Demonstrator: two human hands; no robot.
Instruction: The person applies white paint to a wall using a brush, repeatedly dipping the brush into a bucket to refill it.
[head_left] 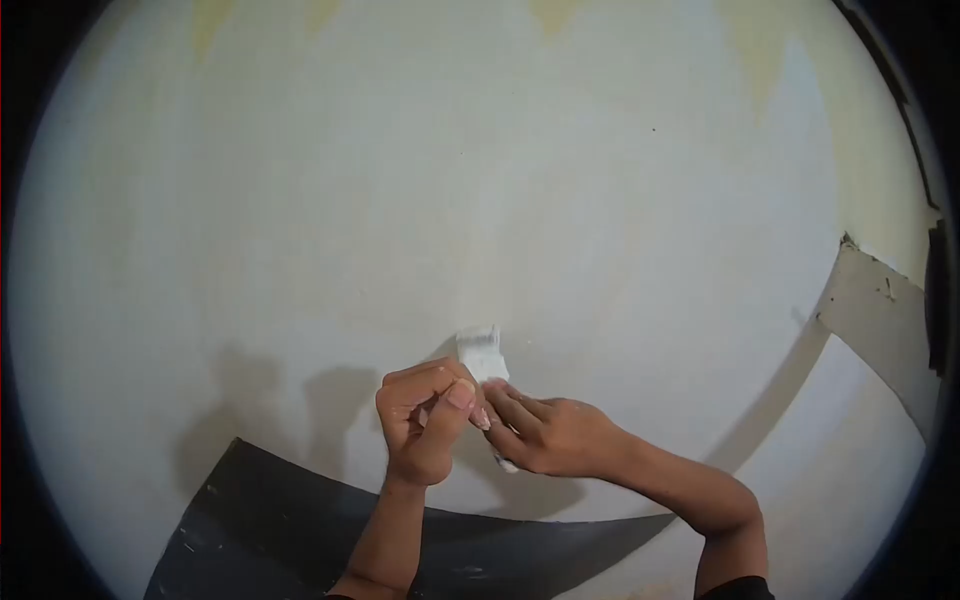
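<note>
A paintbrush (481, 350) with white, paint-covered bristles points up against the pale wall (400, 220). My right hand (548, 432) is wrapped round its handle, and the handle's end shows below the fingers. Just left of it, my left hand (428, 420) is curled closed with the thumb bent over the fingers. It is beside the brush and close to the fingertips of my right hand. What my left fingers hold, if anything, is hidden.
Yellowish patches (553, 14) show along the top of the wall. A dark grey panel (270, 525) with light specks lies low, behind my forearms. On the right are a beige ledge (870, 300) and a dark edge piece (937, 300).
</note>
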